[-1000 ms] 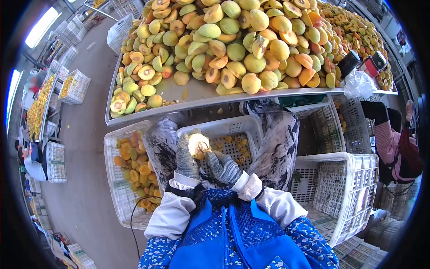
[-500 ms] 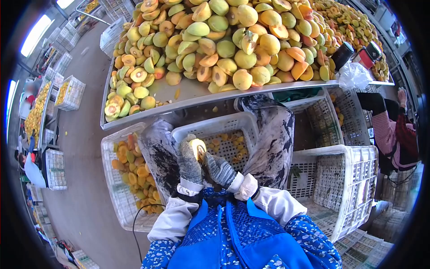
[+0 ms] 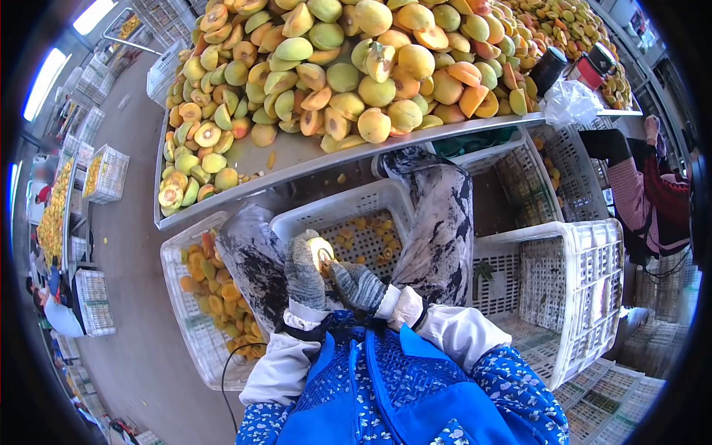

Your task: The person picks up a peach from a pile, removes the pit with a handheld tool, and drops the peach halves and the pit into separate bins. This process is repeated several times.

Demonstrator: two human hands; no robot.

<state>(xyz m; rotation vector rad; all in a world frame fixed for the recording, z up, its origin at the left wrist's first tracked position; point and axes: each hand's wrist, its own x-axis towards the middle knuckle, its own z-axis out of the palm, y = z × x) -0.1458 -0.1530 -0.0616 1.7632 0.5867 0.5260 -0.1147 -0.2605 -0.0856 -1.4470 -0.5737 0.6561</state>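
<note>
My left hand (image 3: pixel 303 276), in a grey knitted glove, is closed around a yellow peach half (image 3: pixel 320 251) with its cut face up, brightly lit. Against that face my right hand (image 3: pixel 357 285), gloved alike, is closed. A thin dark curve shows on the cut face by its fingertips; what the right fingers hold is too small to make out. Both hands are above my lap, over the near edge of a white crate (image 3: pixel 297 220) between my knees. Small orange pieces (image 3: pixel 363 236) lie in its bottom.
A metal table (image 3: pixel 289 152) heaped with peach halves (image 3: pixel 348 78) stands ahead. At left a crate (image 3: pixel 180 297) holds peach halves; at right is another white crate (image 3: pixel 571 297). A black cable (image 3: pixel 225 378) runs by my left sleeve. A co-worker's sleeve (image 3: pixel 630 193) shows far right.
The view has shifted slightly, so the table and crates appear a little farther left. My hands stay together at the peach half, the right fingers still against its cut face.
</note>
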